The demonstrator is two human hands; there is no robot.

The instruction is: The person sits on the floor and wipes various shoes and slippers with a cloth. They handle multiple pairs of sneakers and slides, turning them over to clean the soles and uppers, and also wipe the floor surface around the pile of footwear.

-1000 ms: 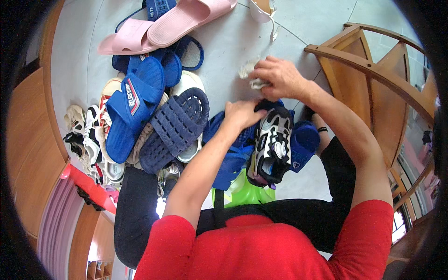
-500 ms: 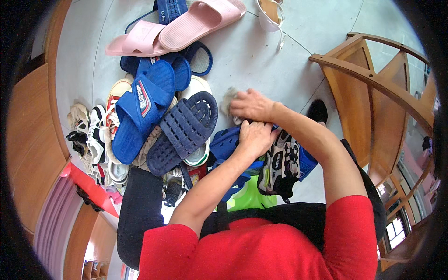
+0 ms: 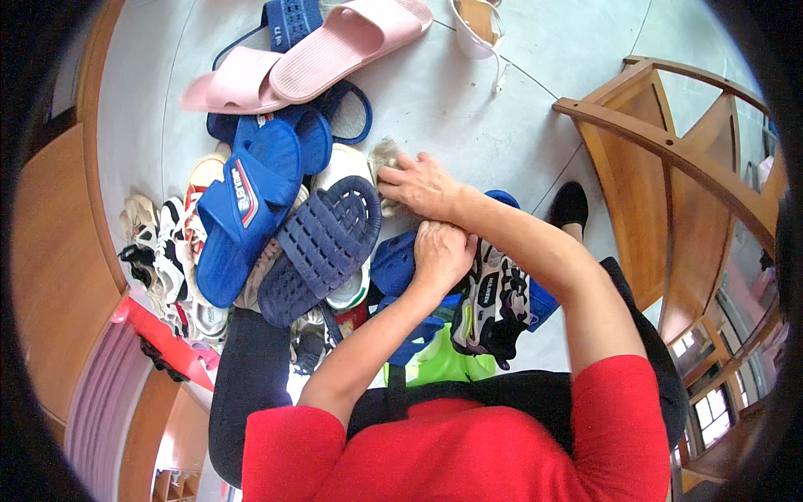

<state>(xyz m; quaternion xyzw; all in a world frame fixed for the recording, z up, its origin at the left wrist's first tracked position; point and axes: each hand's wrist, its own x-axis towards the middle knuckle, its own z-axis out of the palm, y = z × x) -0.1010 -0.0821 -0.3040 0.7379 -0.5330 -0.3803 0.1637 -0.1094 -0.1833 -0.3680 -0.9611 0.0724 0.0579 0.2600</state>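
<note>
My right hand (image 3: 421,186) reaches across to the left, its fingers bent over a fluffy grey-beige thing (image 3: 386,156) beside a white shoe (image 3: 342,165). The hand covers most of that thing, so its kind is unclear. Just below it, my left hand (image 3: 444,256) is closed, and whatever it grips is hidden. Under the left hand lie blue slippers (image 3: 393,264). A black, white and grey sneaker (image 3: 488,303) sits to its right. Nearest on the left is a navy slipper with square holes (image 3: 321,248), overlapping a bright blue slipper (image 3: 251,202).
Pink slippers (image 3: 330,54) lie at the far end of the pile. More sneakers (image 3: 170,251) line the left. A white strapped sandal (image 3: 474,33) stands beyond. Wooden furniture (image 3: 623,151) rises on the right, near a black shoe (image 3: 569,203). Something bright green (image 3: 443,360) is in front of me.
My right hand has moved left with the fluffy thing, up against the white shoe. My left hand has shifted slightly left and nearer to me, still closed.
</note>
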